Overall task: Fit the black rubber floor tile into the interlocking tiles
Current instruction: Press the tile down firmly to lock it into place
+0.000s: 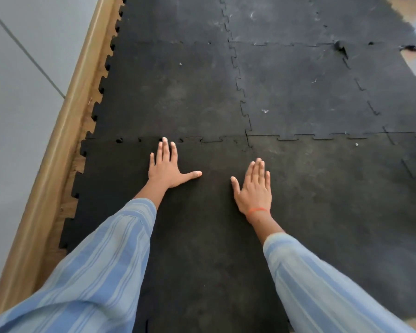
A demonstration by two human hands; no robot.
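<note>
A black rubber floor tile (197,224) lies flat at the near left of the mat, its toothed far edge meeting the laid interlocking tiles (178,92). Small gaps show along that seam at its left part. My left hand (168,167) rests flat on the tile, fingers spread, fingertips right at the far seam. My right hand (253,188) lies flat and open on the tile's right part, close to the seam with the neighbouring tile (334,200). Both hands hold nothing.
A wooden skirting board (65,131) and a grey wall (17,104) run along the left, with a strip of wood floor beside the mat's toothed edge. A raised, curled tile corner (341,48) sits at the far right. Bare floor shows at the far right corner.
</note>
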